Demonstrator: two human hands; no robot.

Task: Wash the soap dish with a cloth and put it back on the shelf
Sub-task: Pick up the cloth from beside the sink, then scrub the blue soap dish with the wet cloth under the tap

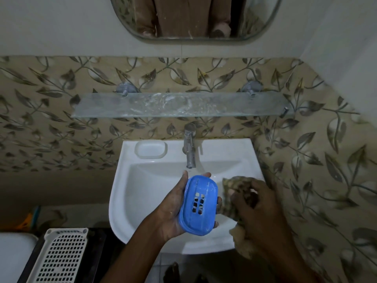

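My left hand (173, 213) holds a blue plastic soap dish (199, 205) over the white sink (142, 193), its slotted face turned up toward me, fingers curled round its edges. Just to the right, my right hand (259, 209) grips a bunched brownish patterned cloth (234, 184), which sits beside the dish's right edge. A glass shelf (179, 105) with white smears is fixed to the leaf-patterned wall above the tap.
A metal tap (190, 148) stands at the back of the sink, its spout just above the dish. A moulded soap recess (151, 149) lies left of it. A white perforated basket (61, 256) sits lower left. A mirror (193, 17) hangs above.
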